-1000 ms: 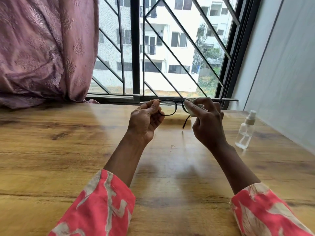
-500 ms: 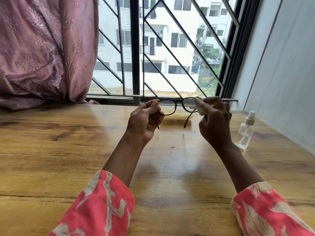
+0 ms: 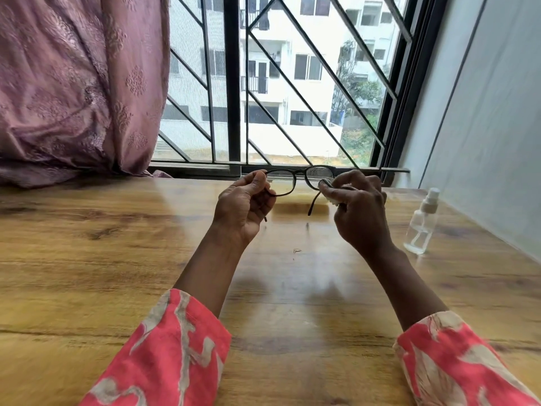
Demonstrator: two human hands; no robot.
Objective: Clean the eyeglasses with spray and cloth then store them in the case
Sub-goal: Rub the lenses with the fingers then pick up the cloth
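You're holding one pair of glasses (image 3: 295, 181) up off the table (image 3: 117, 259), stretched between your two hands. Your left hand (image 3: 243, 205) is pinching the frame's left end, thumb on top and fingers curled underneath. Your right hand (image 3: 358, 206) is gripping a small white cloth (image 3: 332, 197) and pressing it against the lens on that side, so the cloth is sitting between your fingertips and the glass. Most of the cloth is bunched inside that hand, so only a bit is peeking out. One temple arm is hanging down just left of your right hand, and the tip of the other is poking out below your left palm.

Containers: you're only getting one here, a clear bottle (image 3: 421, 224) with a white spray top, standing upright on the table off to the right of your right hand, well apart from it. It's looking nearly empty, maybe a thin layer of liquid at the bottom, hard to tell.

Counting up: one pair of glasses, one cloth, one bottle, two hands. A tiny scrap (image 3: 296, 250) is lying on the table below and between your hands.
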